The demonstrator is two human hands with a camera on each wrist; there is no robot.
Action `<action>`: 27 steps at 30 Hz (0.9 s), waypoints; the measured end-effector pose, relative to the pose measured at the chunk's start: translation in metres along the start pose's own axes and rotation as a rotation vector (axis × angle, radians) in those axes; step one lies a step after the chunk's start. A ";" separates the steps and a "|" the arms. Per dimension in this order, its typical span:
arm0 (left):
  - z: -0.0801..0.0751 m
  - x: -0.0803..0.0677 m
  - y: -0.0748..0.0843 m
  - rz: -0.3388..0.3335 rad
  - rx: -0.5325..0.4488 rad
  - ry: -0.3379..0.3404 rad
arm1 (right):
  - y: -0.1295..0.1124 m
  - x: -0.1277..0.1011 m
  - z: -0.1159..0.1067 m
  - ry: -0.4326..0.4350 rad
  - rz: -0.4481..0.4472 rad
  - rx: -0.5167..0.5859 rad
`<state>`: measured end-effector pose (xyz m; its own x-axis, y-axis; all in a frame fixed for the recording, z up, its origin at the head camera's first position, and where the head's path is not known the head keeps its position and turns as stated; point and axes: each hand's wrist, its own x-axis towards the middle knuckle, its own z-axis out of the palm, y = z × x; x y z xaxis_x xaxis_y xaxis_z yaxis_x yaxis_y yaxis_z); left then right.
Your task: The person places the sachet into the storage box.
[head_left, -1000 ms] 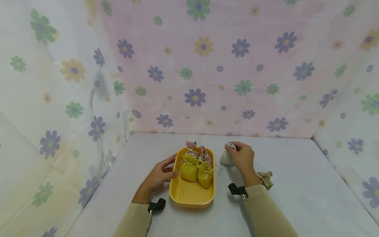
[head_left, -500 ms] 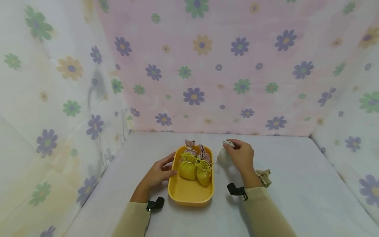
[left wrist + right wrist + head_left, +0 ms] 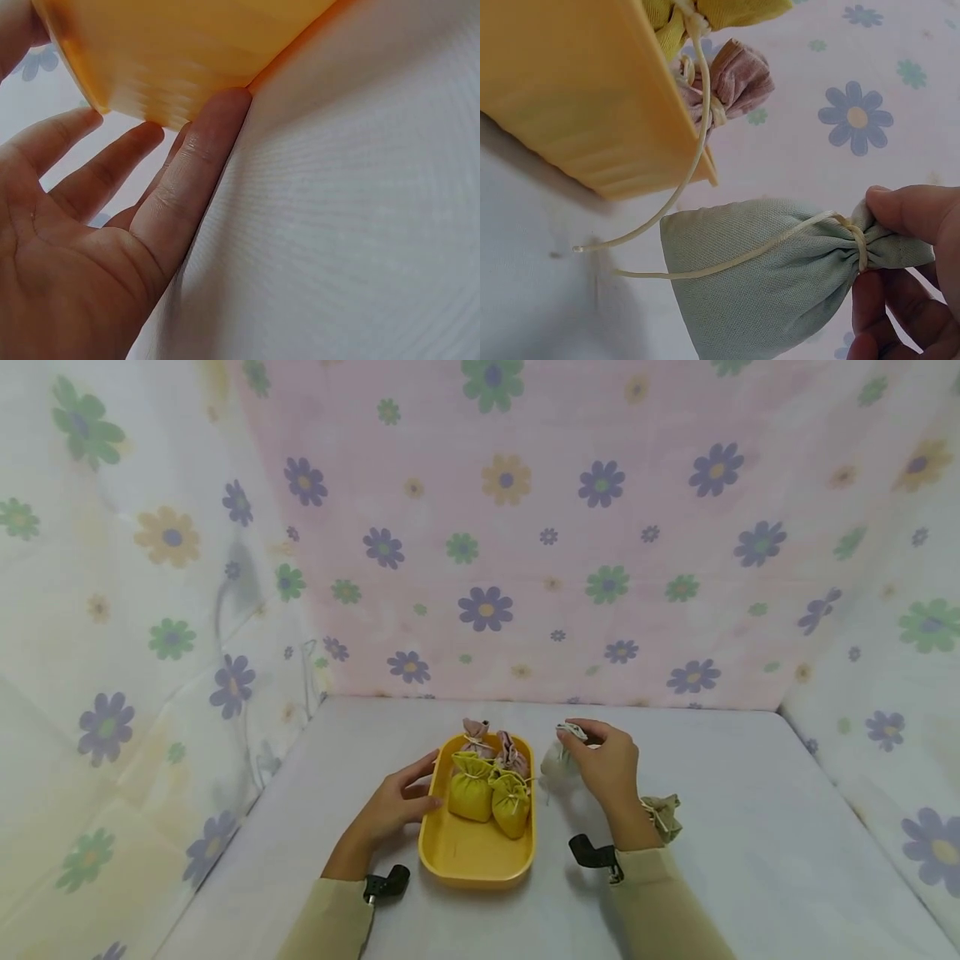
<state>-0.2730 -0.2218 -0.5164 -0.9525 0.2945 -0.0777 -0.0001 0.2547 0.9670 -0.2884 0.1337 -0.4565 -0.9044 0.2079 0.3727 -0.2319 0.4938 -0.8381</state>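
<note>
On grey table (image 3: 750, 827) — right hand (image 3: 611, 768) pinches pouch (image 3: 772, 274) neck, hanging bottom-down.

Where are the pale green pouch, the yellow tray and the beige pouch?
pale green pouch (image 3: 780, 277): right wrist view, middle of its cloth body.
yellow tray (image 3: 468, 856): head view, bare floor near the front.
beige pouch (image 3: 663, 814): head view, its body beside the right wrist.

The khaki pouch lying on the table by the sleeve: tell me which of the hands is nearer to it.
Right. The right hand is just left of the khaki pouch, pinching a pale green pouch. The left hand rests against the yellow tray's far side, the tray between them.
</note>
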 end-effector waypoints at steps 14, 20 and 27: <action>0.001 0.000 0.000 -0.005 -0.018 -0.006 | -0.015 -0.003 -0.007 -0.011 -0.045 -0.005; 0.002 -0.002 0.003 -0.008 -0.007 0.009 | -0.019 -0.004 -0.008 -0.004 -0.069 -0.012; 0.003 0.000 0.001 -0.010 -0.014 0.008 | -0.028 -0.007 -0.014 0.009 -0.114 -0.005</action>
<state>-0.2723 -0.2191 -0.5156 -0.9548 0.2848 -0.0853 -0.0135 0.2449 0.9695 -0.2707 0.1303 -0.4305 -0.8688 0.1574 0.4694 -0.3316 0.5191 -0.7878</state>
